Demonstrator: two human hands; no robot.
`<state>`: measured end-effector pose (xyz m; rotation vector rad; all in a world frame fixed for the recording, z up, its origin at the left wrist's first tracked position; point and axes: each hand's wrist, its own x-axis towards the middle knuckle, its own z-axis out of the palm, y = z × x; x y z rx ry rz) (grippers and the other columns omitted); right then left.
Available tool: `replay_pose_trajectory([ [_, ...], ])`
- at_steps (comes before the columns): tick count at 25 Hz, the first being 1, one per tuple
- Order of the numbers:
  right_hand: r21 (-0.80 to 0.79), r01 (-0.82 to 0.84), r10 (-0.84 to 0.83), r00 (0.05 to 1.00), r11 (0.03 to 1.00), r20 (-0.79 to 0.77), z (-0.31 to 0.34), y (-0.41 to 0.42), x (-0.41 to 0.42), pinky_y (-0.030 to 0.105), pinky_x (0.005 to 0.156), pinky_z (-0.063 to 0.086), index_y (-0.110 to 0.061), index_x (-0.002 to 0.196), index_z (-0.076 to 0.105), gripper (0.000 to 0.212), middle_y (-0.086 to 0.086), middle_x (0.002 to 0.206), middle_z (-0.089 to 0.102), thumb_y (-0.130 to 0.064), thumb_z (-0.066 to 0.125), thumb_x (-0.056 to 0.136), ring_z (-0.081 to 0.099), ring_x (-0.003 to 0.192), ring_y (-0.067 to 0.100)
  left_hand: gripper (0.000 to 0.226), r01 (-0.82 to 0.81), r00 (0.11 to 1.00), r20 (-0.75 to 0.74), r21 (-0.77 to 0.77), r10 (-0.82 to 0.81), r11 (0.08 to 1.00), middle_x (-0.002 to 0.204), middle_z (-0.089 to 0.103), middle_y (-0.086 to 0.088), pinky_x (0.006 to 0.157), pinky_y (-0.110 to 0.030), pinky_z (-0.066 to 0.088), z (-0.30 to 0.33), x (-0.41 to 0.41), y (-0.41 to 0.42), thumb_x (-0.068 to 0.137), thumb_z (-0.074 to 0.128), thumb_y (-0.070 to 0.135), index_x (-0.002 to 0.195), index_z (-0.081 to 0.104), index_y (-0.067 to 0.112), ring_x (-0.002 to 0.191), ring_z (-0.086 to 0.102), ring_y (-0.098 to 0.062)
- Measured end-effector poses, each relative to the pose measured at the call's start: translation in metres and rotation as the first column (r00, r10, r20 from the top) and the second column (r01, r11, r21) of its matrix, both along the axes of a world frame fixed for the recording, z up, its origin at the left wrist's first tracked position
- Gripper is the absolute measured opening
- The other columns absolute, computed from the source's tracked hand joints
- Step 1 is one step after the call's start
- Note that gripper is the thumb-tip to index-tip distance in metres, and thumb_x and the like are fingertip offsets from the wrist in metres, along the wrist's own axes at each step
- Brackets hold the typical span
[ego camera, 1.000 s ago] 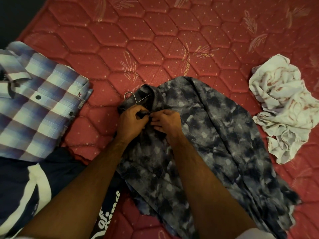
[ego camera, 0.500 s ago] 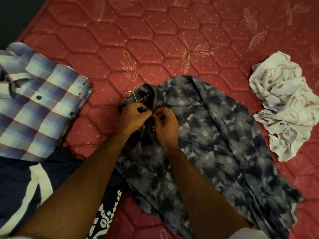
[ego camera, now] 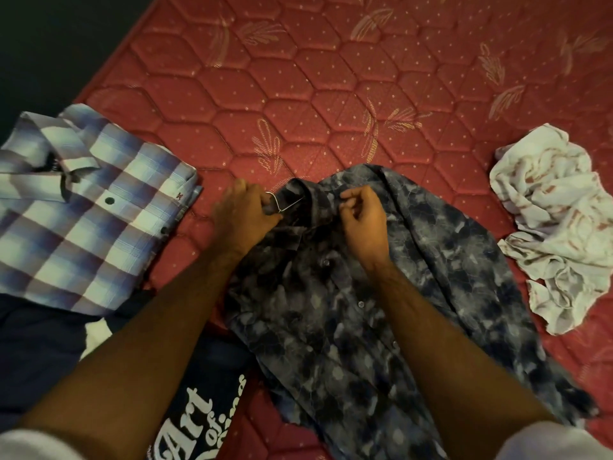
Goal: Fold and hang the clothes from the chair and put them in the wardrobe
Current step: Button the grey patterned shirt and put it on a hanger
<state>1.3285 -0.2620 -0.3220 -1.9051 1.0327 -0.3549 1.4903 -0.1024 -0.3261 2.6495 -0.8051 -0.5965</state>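
Both forearms are stretched toward twelve o'clock over the shirt (ego camera: 381, 293). The hanger (ego camera: 282, 204) hook is gripped by the curled left hand (ego camera: 242, 217). The collar is pinched by the right hand (ego camera: 361, 220) at two o'clock of it.

Grey-blue mottled shirt (ego camera: 381, 310): buttoned, spread front-up, collar held at the far end and tail trailing toward the person. Wire hanger (ego camera: 282, 204): inside the collar, hook protruding at the left grip. Folded blue plaid shirt (ego camera: 89, 210): flat, well left of the grip. Crumpled white cloth (ego camera: 557, 227): well right of it. Dark printed garment (ego camera: 205, 403): nearer, under the left forearm.
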Motion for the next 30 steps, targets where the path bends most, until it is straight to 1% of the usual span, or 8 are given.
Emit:
replay_pose_trajectory([
  [5,0.158,-0.328,0.359,0.902,0.931,-0.241,0.006,-0.016,0.016,0.031,0.102,0.049,-0.019,0.130,0.060,0.038,0.002,0.124,0.045,-0.009,0.065,0.094,0.056,0.104,0.015,0.028,-0.028,0.999,0.037,0.123,0.023,0.992,0.117,0.045,-0.012,0.087,-0.049,0.049,0.001,-0.016,-0.010,0.080,0.072,0.038,0.094,0.069,0.013,0.108,0.051,-0.037],
  [10,0.233,-0.389,0.446,0.846,0.891,-0.293,0.015,-0.011,0.011,0.041,0.112,0.044,-0.011,0.141,0.051,0.049,0.013,0.139,0.045,-0.010,0.065,0.095,0.053,0.128,0.028,0.028,-0.040,0.998,0.055,0.087,0.036,0.995,0.119,0.046,-0.016,0.085,-0.050,0.051,0.009,-0.020,-0.005,0.087,0.066,0.034,0.101,0.067,0.010,0.102,0.055,-0.041],
  [14,0.225,-0.424,0.476,0.833,0.877,-0.282,0.027,-0.005,0.007,0.042,0.117,0.038,-0.012,0.147,0.043,0.056,0.013,0.144,0.041,-0.008,0.063,0.095,0.047,0.136,0.029,0.052,-0.075,0.994,-0.075,0.032,0.077,0.997,0.096,0.063,-0.014,0.080,-0.043,0.056,0.024,-0.020,-0.003,0.073,0.064,0.062,0.080,0.069,0.011,0.088,0.066,-0.035],
  [17,0.168,-0.444,0.473,0.847,0.880,-0.244,0.073,-0.005,0.002,0.035,0.113,0.038,-0.015,0.148,0.043,0.056,0.010,0.140,0.042,-0.007,0.060,0.096,0.046,0.132,0.025,0.025,0.025,1.000,-0.008,-0.117,-0.026,0.993,0.096,0.054,-0.009,0.072,-0.045,0.054,0.062,-0.031,0.005,0.076,0.070,0.034,0.079,0.061,0.011,0.078,0.061,-0.033],
  [23,-0.141,-0.501,0.473,0.860,0.854,-0.192,0.244,-0.030,-0.007,0.052,0.109,0.034,-0.039,0.133,0.055,0.055,-0.012,0.123,0.044,-0.043,0.054,0.078,0.042,0.124,0.019,0.025,0.432,0.814,0.510,-0.210,-0.278,0.877,0.103,0.052,-0.008,0.040,-0.037,0.040,0.232,-0.064,-0.016,0.086,0.070,0.025,0.103,0.058,0.010,0.057,0.060,-0.034],
  [26,-0.311,-0.621,0.599,0.782,0.719,-0.174,0.366,-0.044,-0.024,0.050,0.104,0.044,-0.036,0.124,0.064,0.044,-0.011,0.118,0.064,-0.049,0.063,0.082,0.058,0.114,0.012,0.028,0.519,0.758,0.590,-0.289,-0.277,0.805,0.105,0.050,-0.004,0.043,-0.036,0.044,0.353,-0.086,-0.028,0.089,0.065,0.028,0.109,0.057,0.012,0.062,0.063,-0.029],
  [28,-0.489,-0.569,0.571,0.804,0.661,-0.164,0.445,-0.049,-0.037,0.049,0.098,0.048,-0.034,0.115,0.067,0.034,-0.013,0.108,0.069,-0.053,0.060,0.088,0.062,0.105,0.007,0.027,0.521,0.770,0.599,-0.394,-0.219,0.757,0.108,0.049,-0.001,0.047,-0.040,0.049,0.434,-0.096,-0.032,0.089,0.063,0.032,0.110,0.055,0.016,0.069,0.065,-0.030],
  [30,-0.610,-0.463,0.519,0.849,0.643,-0.097,0.527,-0.047,-0.055,0.045,0.090,0.052,-0.033,0.113,0.067,0.028,-0.013,0.107,0.069,-0.050,0.060,0.092,0.064,0.102,0.008,0.027,0.531,0.801,0.572,-0.538,-0.178,0.655,0.115,0.049,0.005,0.065,-0.042,0.056,0.516,-0.106,-0.033,0.092,0.066,0.029,0.115,0.055,0.020,0.086,0.067,-0.021],
])
